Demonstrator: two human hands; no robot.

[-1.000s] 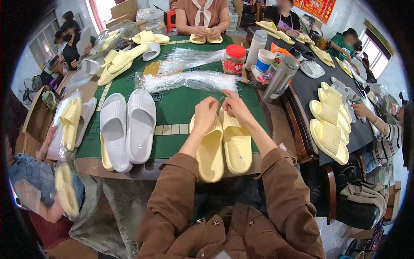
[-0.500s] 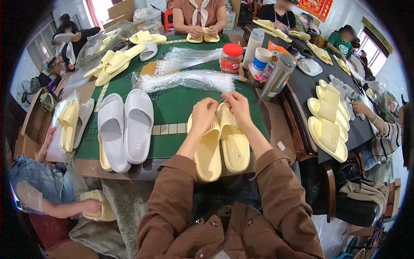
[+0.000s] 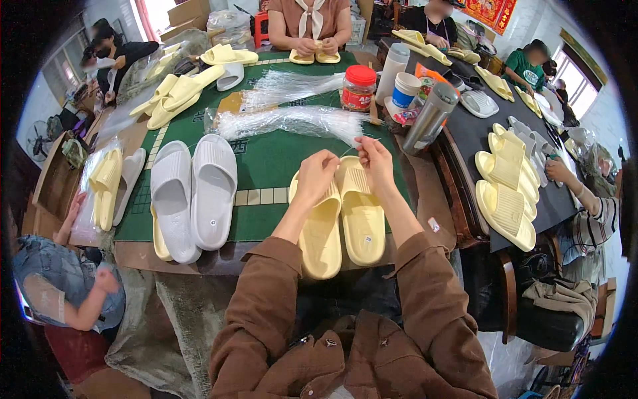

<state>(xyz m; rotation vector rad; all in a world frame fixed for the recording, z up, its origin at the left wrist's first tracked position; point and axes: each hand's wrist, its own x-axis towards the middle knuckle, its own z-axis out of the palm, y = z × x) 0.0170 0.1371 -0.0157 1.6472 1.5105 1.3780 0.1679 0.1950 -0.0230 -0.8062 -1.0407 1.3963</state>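
Note:
A pair of pale yellow slide slippers lies side by side before me, the left slipper (image 3: 320, 241) and the right slipper (image 3: 364, 229), toes pointing away. Over their straps my left hand (image 3: 317, 174) pinches one end of a thin clear plastic tie (image 3: 347, 150). The fingers of my right hand (image 3: 376, 161) are pinched on the tie's other end, slightly higher and farther off. Where the tie runs between the slippers is hard to make out. Just beyond lies a bundle of similar clear plastic ties (image 3: 292, 125) in a plastic wrapper.
Grey slippers (image 3: 211, 213) rest on the green table mat (image 3: 266, 223) to my left, partly over a yellow one. A red-lidded jar (image 3: 357, 90), a paper cup (image 3: 403, 92) and a steel flask (image 3: 432, 120) stand at far right. Several co-workers handle slippers around the tables.
My hands have drawn apart: the right moved slightly right, stretching the tie between them. At left, a co-worker's hand has lifted away, and the yellow slipper it held is out of sight.

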